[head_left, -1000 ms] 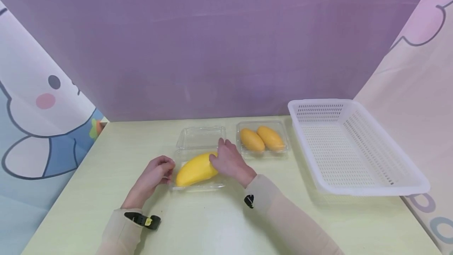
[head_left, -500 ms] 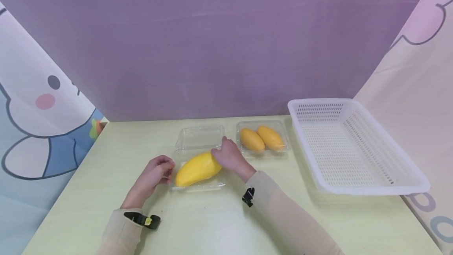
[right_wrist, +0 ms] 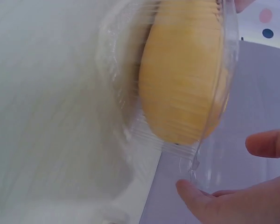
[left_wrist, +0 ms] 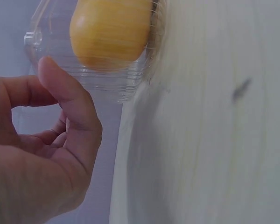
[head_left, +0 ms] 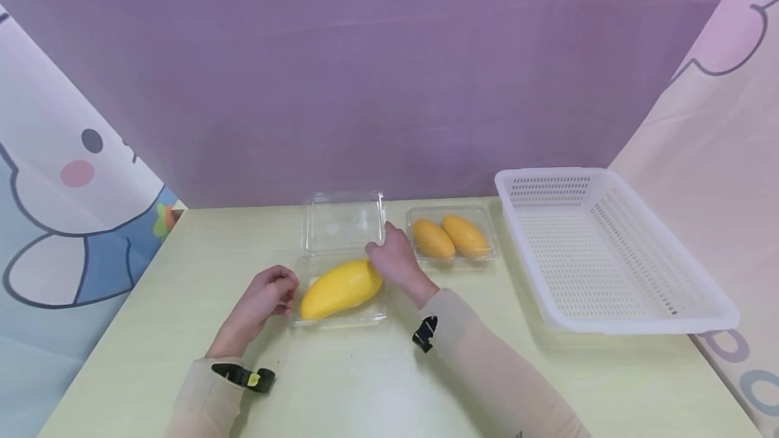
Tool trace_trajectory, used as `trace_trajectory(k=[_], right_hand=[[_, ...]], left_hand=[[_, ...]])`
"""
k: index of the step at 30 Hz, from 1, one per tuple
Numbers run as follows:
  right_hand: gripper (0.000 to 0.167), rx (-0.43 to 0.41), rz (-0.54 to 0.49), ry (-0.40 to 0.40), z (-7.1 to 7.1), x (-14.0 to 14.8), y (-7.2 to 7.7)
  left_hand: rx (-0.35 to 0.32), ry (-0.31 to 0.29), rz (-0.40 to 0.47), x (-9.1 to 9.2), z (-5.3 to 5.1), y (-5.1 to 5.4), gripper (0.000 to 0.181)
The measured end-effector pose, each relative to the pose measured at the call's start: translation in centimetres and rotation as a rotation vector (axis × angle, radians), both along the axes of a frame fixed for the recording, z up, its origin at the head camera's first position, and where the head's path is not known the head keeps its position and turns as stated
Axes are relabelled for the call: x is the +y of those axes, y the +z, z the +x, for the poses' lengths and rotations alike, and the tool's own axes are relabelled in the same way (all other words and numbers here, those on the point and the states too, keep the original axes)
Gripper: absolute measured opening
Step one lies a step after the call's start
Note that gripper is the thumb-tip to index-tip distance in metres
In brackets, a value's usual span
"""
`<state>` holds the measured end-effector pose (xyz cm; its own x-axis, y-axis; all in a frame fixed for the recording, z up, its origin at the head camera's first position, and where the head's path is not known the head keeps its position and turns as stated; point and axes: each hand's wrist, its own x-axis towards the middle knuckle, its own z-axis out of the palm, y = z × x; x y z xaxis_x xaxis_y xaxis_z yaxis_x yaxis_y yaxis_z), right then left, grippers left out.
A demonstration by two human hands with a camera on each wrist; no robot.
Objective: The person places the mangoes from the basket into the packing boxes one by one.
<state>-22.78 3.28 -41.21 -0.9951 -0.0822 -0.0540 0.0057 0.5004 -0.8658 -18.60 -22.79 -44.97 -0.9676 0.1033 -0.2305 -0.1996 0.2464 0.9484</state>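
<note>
A large yellow mango (head_left: 342, 289) lies slantwise in the base of a clear plastic clamshell box (head_left: 359, 320). The box's clear lid (head_left: 343, 222) stands tilted up behind the base. My left hand (head_left: 262, 299) is at the base's left side, thumb and forefinger pinching the rim in the left wrist view. At the back right corner is my right hand (head_left: 398, 262); in the right wrist view its thumb and fingers are spread apart, and a fingertip (right_wrist: 189, 189) touches the clear plastic near the hinge. The mango shows through the box wall in both wrist views.
A second clear box (head_left: 420, 211) with two orange mangoes (head_left: 465, 235) stands behind the right hand. Farther right is a white slotted basket (head_left: 639, 326). The pale table (head_left: 341, 391) meets a purple backdrop (head_left: 389, 86) at the back.
The lid has tilted up from lying back on the table. My right hand has moved off the mango, back and slightly right, to the hinge corner. My left hand has hardly moved.
</note>
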Motion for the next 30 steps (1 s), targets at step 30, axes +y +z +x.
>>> trace_trajectory(k=[30], right_hand=[[0.055,0.076,-0.209,-0.110,-1.4,1.3,2.5]], left_hand=[[-0.031,0.018,-0.016,0.2,-0.1,-0.1,0.024]])
